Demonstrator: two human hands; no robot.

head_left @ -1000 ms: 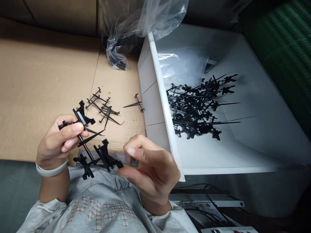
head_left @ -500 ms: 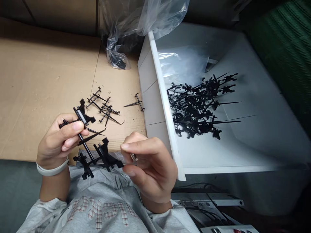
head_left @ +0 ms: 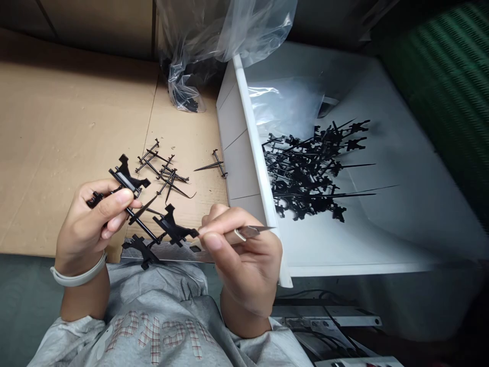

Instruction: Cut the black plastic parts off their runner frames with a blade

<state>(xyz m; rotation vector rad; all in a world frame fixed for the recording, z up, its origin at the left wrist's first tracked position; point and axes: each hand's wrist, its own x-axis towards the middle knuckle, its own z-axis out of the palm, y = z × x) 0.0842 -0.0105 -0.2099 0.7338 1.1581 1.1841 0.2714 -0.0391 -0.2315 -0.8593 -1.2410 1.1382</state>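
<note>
My left hand (head_left: 97, 214) is closed on a black plastic sprue (head_left: 143, 214), a frame of thin rods with several small black parts still attached. My right hand (head_left: 240, 255) is closed in a pinch on a thin metal blade (head_left: 250, 232); its point sticks out to the right, toward the white tray. The fingertips of that hand touch the black part at the sprue's right end (head_left: 175, 230). Both hands are held above my lap, at the near edge of the cardboard sheet (head_left: 57, 127).
Several bare black runner pieces (head_left: 164, 171) lie on the cardboard. To the right, a white tray (head_left: 263, 188) holds a pile of black sprues (head_left: 309, 173) and a clear bag. A crumpled clear plastic bag (head_left: 198, 46) with black parts sits at the back.
My right hand has turned and moved up-left to the sprue, and the metal blade now shows between its fingers. My left hand tilted the sprue slightly.
</note>
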